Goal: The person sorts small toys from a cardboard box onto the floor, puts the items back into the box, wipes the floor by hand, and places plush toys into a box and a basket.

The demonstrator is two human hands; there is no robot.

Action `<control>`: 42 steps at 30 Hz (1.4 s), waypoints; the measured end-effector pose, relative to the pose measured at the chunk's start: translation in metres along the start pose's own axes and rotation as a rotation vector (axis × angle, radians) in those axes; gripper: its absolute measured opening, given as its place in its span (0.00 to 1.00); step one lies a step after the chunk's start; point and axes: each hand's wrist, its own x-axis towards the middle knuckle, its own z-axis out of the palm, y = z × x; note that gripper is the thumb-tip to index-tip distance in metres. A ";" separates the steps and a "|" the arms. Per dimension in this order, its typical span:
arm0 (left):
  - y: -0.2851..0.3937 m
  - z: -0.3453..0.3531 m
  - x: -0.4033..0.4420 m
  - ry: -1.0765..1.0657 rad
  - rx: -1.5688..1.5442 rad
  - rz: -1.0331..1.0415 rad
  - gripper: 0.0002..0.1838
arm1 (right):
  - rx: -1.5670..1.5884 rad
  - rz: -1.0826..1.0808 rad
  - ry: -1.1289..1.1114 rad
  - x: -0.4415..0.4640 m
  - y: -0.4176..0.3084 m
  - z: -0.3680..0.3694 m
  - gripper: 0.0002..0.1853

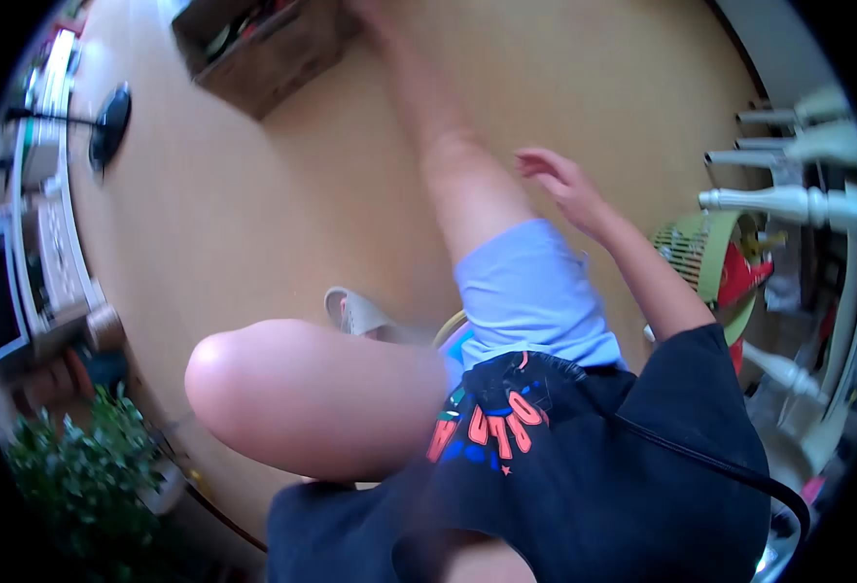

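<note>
My right hand [557,183] is held in the air above the floor, beside my outstretched right leg [448,155]. Its fingers are loosely curled and apart, with nothing in them. My left hand is out of sight; only the dark left sleeve [312,530] shows behind my bent left knee [244,379]. The foot of the outstretched leg is at the right end of a brown cardboard box [278,68], which has blurred items inside. I am seated, and a bit of a coloured seat [457,342] shows under me.
A grey slipper [358,313] is on my left foot. To the right, a green basket [691,248] with red items stands by white chair legs [778,201]. A black round stand base [110,126], a screen [0,296] and a leafy plant [78,476] are on the left.
</note>
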 end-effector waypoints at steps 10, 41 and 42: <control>0.186 0.028 -0.115 0.042 0.101 0.259 0.18 | -0.075 0.722 0.908 -0.380 0.099 -0.160 0.13; 0.454 0.032 -0.178 -0.294 -0.618 0.486 0.29 | 1.343 0.994 1.498 -0.480 0.285 -0.281 0.24; 0.458 0.027 -0.173 -0.302 -0.634 0.495 0.29 | 1.312 0.996 1.526 -0.479 0.275 -0.276 0.24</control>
